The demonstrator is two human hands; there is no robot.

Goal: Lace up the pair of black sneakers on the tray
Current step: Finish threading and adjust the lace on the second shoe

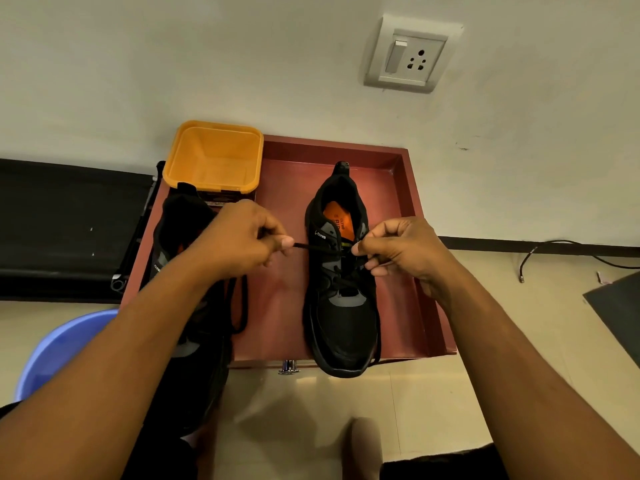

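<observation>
Left hand (242,233), right hand (405,251) pinch lace (318,248); tray (412,188), tiled floor (433,393).

Sneaker on the right (341,317) of the tray (398,157): white wordmark "CLYMB", with a small logo before it, printed on the side of the collar. Orange insole (337,220) inside the same sneaker: dark print, "CLYMB" in small letters along one edge, with larger letters beside it that appear to begin "AI"; the rest is hidden. Sneaker on the left (180,237): small white mark on the side panel, too small to read for certain. Orange tub (214,157): label strip (216,203) at its near base, illegible.
</observation>
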